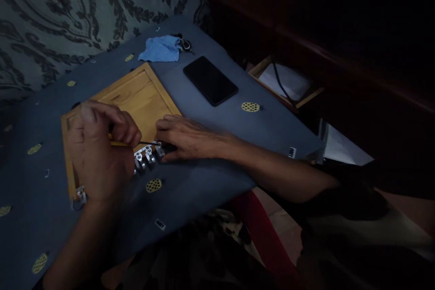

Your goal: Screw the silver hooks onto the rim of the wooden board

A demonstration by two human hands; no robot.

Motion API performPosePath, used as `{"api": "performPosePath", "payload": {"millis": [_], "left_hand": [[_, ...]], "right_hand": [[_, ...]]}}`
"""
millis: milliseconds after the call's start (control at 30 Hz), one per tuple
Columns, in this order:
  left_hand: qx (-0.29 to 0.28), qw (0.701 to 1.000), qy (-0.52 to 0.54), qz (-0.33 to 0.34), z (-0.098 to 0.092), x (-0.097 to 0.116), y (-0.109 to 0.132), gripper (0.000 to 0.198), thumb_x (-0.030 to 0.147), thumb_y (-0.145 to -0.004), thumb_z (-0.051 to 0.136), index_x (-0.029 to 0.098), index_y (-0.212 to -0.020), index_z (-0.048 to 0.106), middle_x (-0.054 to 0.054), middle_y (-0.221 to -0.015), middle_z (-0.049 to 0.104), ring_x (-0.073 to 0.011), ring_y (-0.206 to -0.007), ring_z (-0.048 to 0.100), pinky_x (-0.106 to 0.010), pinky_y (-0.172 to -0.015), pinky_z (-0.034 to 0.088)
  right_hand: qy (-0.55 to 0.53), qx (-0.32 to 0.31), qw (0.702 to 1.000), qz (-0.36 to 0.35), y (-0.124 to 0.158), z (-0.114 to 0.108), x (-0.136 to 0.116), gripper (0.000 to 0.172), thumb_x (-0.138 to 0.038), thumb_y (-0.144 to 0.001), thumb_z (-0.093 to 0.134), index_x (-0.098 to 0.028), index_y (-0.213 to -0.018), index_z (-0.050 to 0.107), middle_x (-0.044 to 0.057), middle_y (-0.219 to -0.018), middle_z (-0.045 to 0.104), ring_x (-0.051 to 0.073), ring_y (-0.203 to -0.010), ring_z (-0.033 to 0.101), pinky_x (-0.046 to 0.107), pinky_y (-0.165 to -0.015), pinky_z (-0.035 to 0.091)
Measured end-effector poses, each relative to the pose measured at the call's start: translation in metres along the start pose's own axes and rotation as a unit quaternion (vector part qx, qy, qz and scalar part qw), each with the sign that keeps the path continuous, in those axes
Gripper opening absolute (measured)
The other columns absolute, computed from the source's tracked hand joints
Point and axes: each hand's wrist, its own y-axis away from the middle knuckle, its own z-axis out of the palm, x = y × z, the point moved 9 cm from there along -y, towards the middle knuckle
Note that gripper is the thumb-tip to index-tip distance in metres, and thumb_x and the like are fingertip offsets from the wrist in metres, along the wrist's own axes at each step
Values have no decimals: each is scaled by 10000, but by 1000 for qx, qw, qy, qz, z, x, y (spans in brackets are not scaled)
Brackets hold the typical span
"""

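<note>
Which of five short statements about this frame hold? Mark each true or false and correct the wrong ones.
1. The left hand holds a yellow-handled tool. True.
2. The phone lies on the wooden board. False: the phone lies on the tablecloth, apart from the wooden board.
3. The blue cloth touches neither hand. True.
4. The right hand grips the phone. False: the right hand is at the wooden board's edge, beside metal clips.
5. Pineapple prints show on the tablecloth. True.

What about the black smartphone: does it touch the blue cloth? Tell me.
No, tablecloth shows between the smartphone and the blue cloth.
</note>
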Motion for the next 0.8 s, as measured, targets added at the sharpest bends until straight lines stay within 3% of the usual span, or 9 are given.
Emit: {"api": "performPosePath", "payload": {"millis": [133,367,567,800], "left_hand": [[-52,999,11,6,4,0,-1,350,383,-845,779,188,-638,575,64,-474,363,-83,-405,276,-216,-377,234],[-56,998,14,7,-1,-2,-6,211,265,-868,706,184,-709,593,64,-497,381,-92,-426,291,-220,-403,265],[-69,997,-24,-23,4,-1,-4,42,153,-795,642,182,-772,622,60,-494,395,-102,-442,350,-218,-430,320],[-53,998,-9,-36,0,-3,-2,103,103,-742,605,180,-809,619,75,-465,373,-68,-399,280,-189,-417,280]], "right_hand": [[2,2,1000,0,1,-2,-2,294,-403,-926,698,-130,-1013,633,98,-1069,579,228,-993,489,351,-834,390],[3,-6,1000,6,-2,-2,-1,326,-418,-915,709,-117,-1024,643,96,-1054,584,235,-999,491,356,-836,391],[-2,1,1000,-1,0,-3,-2,288,-401,-920,705,-131,-980,627,86,-1027,572,229,-978,482,343,-813,374],[5,2,1000,-2,-1,-2,-1,291,-405,-918,707,-130,-978,633,84,-1023,568,225,-948,479,344,-800,373]]}}
